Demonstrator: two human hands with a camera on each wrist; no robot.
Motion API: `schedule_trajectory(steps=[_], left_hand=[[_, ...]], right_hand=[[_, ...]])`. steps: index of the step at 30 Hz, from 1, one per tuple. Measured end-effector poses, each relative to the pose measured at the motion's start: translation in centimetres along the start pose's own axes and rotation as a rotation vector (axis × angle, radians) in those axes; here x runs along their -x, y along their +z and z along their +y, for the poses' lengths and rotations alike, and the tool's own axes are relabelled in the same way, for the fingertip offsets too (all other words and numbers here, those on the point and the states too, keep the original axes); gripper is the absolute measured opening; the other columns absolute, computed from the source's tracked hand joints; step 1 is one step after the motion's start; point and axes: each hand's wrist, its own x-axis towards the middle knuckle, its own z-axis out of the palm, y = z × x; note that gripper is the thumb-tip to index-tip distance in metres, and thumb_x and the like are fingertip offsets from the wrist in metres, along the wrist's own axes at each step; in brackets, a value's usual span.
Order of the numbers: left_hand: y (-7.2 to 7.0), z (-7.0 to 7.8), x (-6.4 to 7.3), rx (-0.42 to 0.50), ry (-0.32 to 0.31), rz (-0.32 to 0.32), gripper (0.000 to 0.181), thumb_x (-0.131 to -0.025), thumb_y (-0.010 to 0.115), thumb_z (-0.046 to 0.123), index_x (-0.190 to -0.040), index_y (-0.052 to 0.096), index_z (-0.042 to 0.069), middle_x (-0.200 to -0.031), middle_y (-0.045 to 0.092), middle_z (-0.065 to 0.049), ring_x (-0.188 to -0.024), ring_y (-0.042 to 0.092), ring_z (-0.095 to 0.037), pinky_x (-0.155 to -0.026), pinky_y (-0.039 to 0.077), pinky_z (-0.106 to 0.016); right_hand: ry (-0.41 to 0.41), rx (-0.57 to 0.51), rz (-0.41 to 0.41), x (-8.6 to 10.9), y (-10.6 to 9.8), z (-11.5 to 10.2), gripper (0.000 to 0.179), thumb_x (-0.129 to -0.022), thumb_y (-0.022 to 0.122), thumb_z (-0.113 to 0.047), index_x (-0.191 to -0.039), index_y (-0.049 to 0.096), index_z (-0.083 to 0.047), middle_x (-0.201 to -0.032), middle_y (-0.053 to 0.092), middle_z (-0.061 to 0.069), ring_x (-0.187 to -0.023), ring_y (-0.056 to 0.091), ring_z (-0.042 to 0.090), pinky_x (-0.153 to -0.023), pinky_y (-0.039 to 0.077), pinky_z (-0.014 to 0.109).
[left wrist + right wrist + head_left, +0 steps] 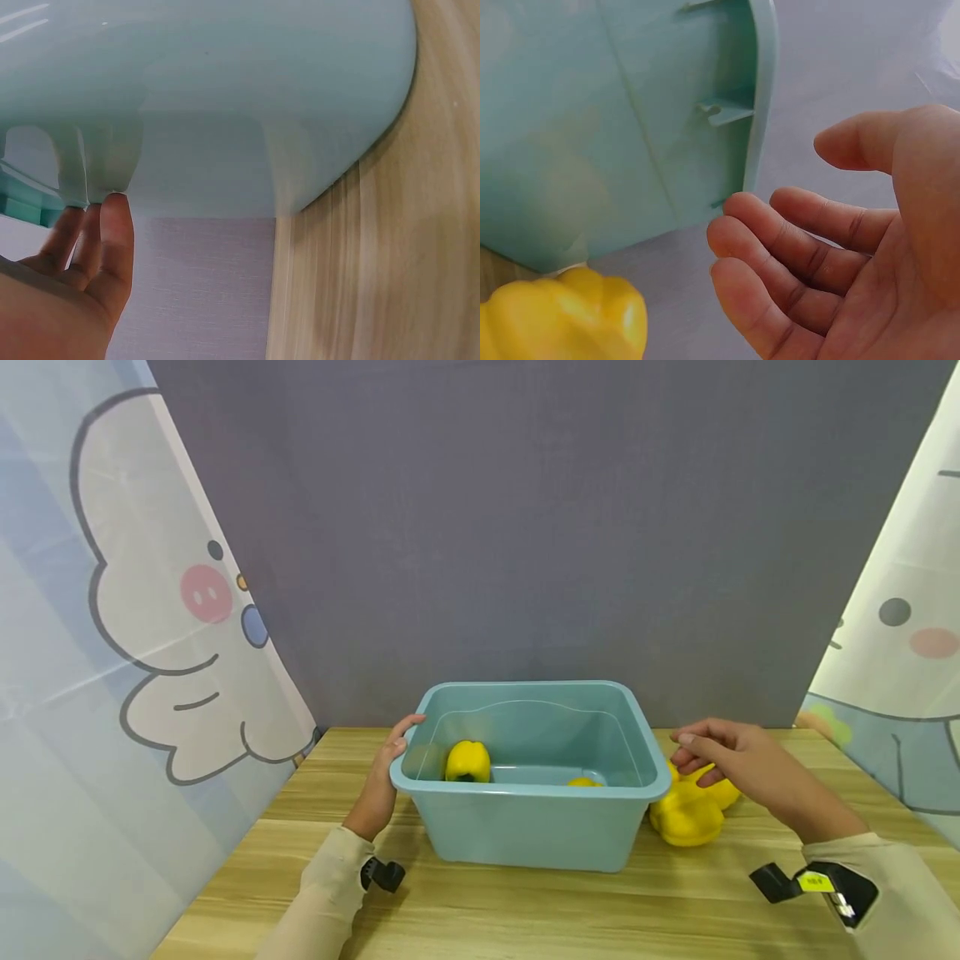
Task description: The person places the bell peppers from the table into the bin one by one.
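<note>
A light blue-green plastic bin (525,827) stands on the table. Inside it, a yellow bell pepper (467,762) sits at the left, and the top of another yellow piece (583,782) shows over the front rim. My left hand (382,777) rests at the bin's left rim; in the left wrist view its extended fingertips touch the outer wall. Beyond the bin's right side, several yellow bell peppers (686,814) lie together. Above them hovers my right hand (723,752), its fingers loosely bent and the palm bare in the right wrist view.
The wood-grain table (480,910) reaches back to a grey upright panel (525,527) close behind the bin. Cartoon-printed curtains (67,693) hang at both sides. Each wrist carries a black camera mount (843,893).
</note>
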Motion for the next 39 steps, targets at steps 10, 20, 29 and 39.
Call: schedule_trajectory(steps=[10, 20, 29, 39], left_hand=[[-0.4, 0.1, 0.3, 0.013, 0.002, -0.002, 0.057, -0.106, 0.024, 0.041, -0.154, 0.033, 0.012, -0.156, 0.031, -0.01, -0.129, 0.036, -0.043, -0.098, 0.039, -0.043], [-0.4, 0.2, 0.2, 0.003, 0.011, -0.006, 0.058, -0.106, 0.024, 0.041, -0.154, 0.032, 0.01, -0.155, 0.032, -0.012, -0.128, 0.037, -0.046, -0.098, 0.039, -0.046], [-0.5, 0.1, 0.3, -0.004, 0.009, -0.013, 0.058, -0.106, 0.023, 0.042, -0.154, 0.031, 0.009, -0.156, 0.029, -0.013, -0.129, 0.036, -0.044, -0.098, 0.039, -0.045], [-0.4, 0.0, 0.3, -0.001, 0.009, -0.014, 0.058, -0.107, 0.024, 0.043, -0.154, 0.032, 0.01, -0.155, 0.032, -0.014, -0.128, 0.039, -0.044, -0.097, 0.042, -0.041]], right_hand=[[-0.042, -0.022, -0.013, 0.4, 0.7, 1.2, 0.04, -0.106, 0.05, -0.03, -0.129, 0.059, 0.002, -0.109, 0.068, 0.014, -0.094, 0.067, 0.02, -0.074, 0.056, 0.035], [-0.051, -0.013, -0.038, 0.7, 1.4, 1.1, 0.039, -0.106, 0.05, -0.026, -0.127, 0.059, 0.006, -0.104, 0.068, 0.016, -0.09, 0.067, 0.02, -0.072, 0.056, 0.034], [-0.016, -0.058, -0.076, 1.3, 1.4, 2.0, 0.042, -0.106, 0.05, -0.025, -0.129, 0.055, 0.01, -0.106, 0.068, 0.016, -0.091, 0.067, 0.021, -0.072, 0.056, 0.035], [-0.016, -0.011, -0.017, 2.0, 0.1, 3.4, 0.041, -0.107, 0.049, -0.026, -0.129, 0.056, 0.009, -0.104, 0.068, 0.015, -0.088, 0.068, 0.02, -0.071, 0.057, 0.037]])
